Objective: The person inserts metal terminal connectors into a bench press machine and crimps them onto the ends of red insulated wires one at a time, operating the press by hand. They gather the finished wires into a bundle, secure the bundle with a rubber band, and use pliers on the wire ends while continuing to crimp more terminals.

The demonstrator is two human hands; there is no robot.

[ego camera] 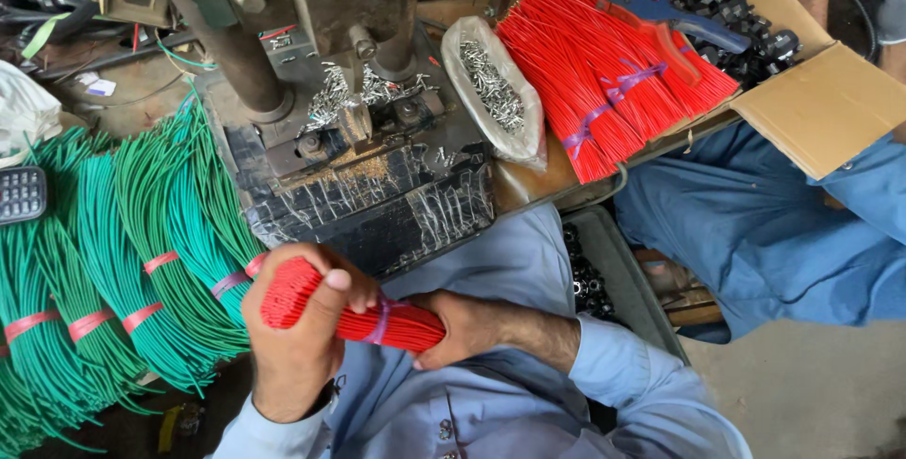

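Both my hands grip one bundle of red wires [326,306] tied with a purple band, held low in front of my chest. My left hand [297,341] wraps the bundle's cut end, thumb on top. My right hand [462,327] closes around the other end. Just above the bundle stands a black metal press [368,166] with small silver terminals scattered on its bed.
Green wire bundles [123,270] with pink bands lie at left. More red wire bundles [613,72] and a blue-handled tool [675,16] rest at upper right beside a bag of terminals [495,91]. A cardboard box [830,105] holds black parts. Another person's blue-clad legs [755,223] sit at right.
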